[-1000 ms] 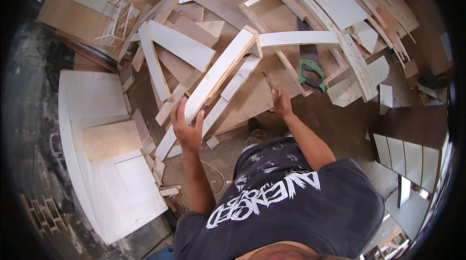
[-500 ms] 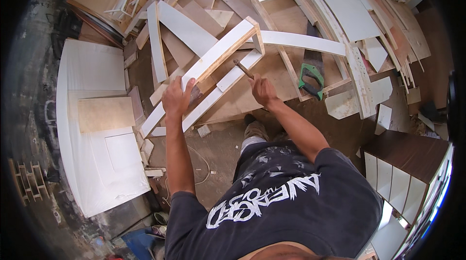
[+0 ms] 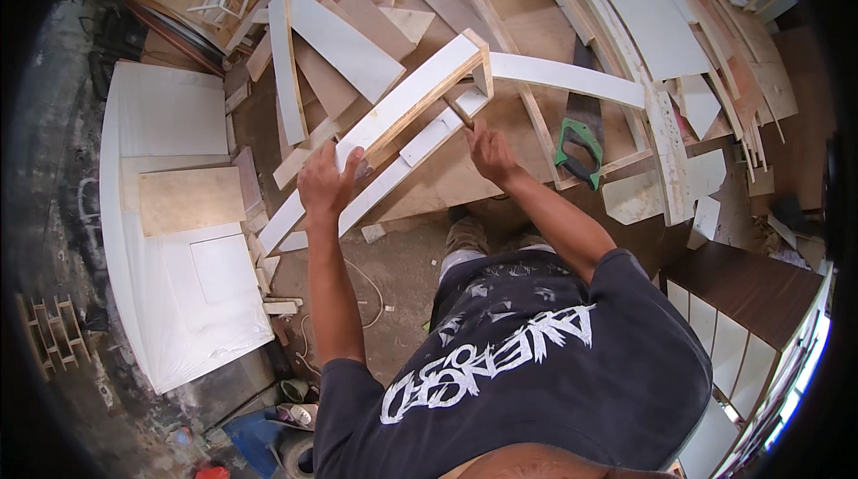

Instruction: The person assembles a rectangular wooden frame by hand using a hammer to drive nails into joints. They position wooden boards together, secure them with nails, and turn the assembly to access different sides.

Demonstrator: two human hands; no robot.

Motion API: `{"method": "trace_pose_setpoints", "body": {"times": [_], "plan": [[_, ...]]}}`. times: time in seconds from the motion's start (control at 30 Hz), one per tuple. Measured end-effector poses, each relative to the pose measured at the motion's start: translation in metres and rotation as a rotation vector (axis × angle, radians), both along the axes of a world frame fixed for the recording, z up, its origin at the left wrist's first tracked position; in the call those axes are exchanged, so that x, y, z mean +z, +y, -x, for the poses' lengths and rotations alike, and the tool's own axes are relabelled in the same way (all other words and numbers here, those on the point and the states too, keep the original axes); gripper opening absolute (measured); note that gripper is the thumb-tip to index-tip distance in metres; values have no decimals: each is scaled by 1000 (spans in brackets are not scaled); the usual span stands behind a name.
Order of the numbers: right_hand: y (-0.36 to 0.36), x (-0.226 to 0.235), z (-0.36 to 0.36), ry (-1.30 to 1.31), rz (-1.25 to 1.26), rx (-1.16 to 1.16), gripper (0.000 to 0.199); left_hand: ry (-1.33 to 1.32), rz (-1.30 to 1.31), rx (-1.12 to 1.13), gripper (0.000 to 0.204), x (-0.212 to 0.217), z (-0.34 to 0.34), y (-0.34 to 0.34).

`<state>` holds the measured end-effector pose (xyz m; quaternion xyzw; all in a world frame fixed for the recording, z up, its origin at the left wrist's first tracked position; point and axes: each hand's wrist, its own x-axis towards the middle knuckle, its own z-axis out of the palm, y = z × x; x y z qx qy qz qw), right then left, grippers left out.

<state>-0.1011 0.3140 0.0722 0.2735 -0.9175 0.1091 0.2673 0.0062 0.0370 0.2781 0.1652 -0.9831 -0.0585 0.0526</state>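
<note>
A narrow frame of white-faced boards with raw wood edges [image 3: 411, 95] slants across the bench top. My left hand [image 3: 328, 180] is closed around its upper board, near the lower left end. In my right hand [image 3: 492, 155] is a wooden-handled hammer [image 3: 458, 111], gripped by the handle inside the frame's right end. The hammer's head is hidden at the upper board. A short white block [image 3: 429, 139] lies along the frame's lower board. To the right of my right hand, a green-handled handsaw [image 3: 579, 153] rests across a bare wood frame [image 3: 527, 104].
Loose white and brown offcuts [image 3: 344, 46] overlap behind the frame. Long white panels [image 3: 626, 14] stack at the far right. A wrapped white panel [image 3: 179, 309] stands on the left. A dark-topped cabinet [image 3: 746, 287] is near right. A cord [image 3: 380, 296] trails across the floor.
The hammer has swung up and right with my right hand, its head passing from above the lower board to behind the upper one. My left hand keeps its grip.
</note>
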Motion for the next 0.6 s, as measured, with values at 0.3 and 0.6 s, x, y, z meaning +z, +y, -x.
{"method": "trace_pose_setpoints", "body": {"times": [0.3,0.6], "plan": [[-4,0,-3,265,-32,6,27,21,47,-4,71,-3,5,-9],[-2,-5,-4,-14,42,122,27,32,44,-22,68,-3,3,-7]]}}
